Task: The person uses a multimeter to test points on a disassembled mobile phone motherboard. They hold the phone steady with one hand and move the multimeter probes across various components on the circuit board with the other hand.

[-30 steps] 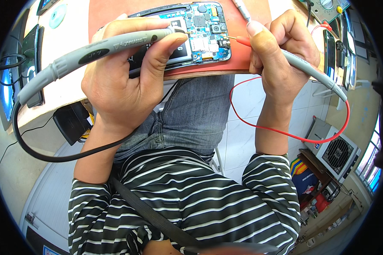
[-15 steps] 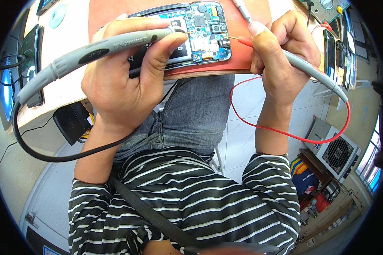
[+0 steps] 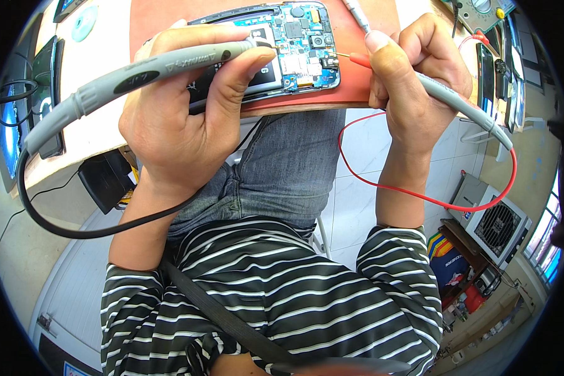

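An opened phone with its blue circuit board and black battery showing lies on the red-orange mat. In my left hand, thumb and fingers pinch a grey test probe with a black cable; its metal tip is over the board beside the battery. My right hand is closed round a second grey test probe, which has a red tip and red cable. That metal tip is at the phone's right edge; contact cannot be made out. Another grey pen-shaped piece extends beyond my right thumb.
The red-orange mat covers the table's near edge. A multimeter stands at the far right, with phones or panels stacked nearby. Dark devices and cables lie at the left. The red cable loop hangs over the floor.
The right probe's metal tip has shifted slightly right, back toward the phone's edge. My left hand and its probe have barely moved.
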Motion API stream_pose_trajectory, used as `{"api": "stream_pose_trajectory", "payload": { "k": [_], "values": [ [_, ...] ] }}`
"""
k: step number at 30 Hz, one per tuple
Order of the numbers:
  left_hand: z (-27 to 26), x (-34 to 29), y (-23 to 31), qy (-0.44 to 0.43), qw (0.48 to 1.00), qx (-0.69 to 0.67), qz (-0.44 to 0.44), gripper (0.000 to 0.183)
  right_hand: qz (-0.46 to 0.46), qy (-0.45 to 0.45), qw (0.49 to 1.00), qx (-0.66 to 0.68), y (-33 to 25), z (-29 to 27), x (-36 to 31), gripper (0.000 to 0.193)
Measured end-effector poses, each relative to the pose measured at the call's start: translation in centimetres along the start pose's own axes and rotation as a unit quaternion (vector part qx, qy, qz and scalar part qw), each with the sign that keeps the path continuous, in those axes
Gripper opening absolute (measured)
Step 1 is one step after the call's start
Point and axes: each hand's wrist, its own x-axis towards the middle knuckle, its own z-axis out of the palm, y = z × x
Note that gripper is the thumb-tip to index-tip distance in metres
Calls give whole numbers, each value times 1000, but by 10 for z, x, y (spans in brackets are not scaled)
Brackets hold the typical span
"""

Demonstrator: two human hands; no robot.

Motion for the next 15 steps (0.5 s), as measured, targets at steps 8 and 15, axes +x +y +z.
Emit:
{"api": "stream_pose_trajectory", "payload": {
  "k": [8,15],
  "values": [
    [2,0,-3,11,1000,-9,11,21,5,-2,1000,4,-2,0,0,31],
    [1,1,-3,13,1000,-3,14,19,0,-4,1000,-2,0,-1,1,31]
  ]
}}
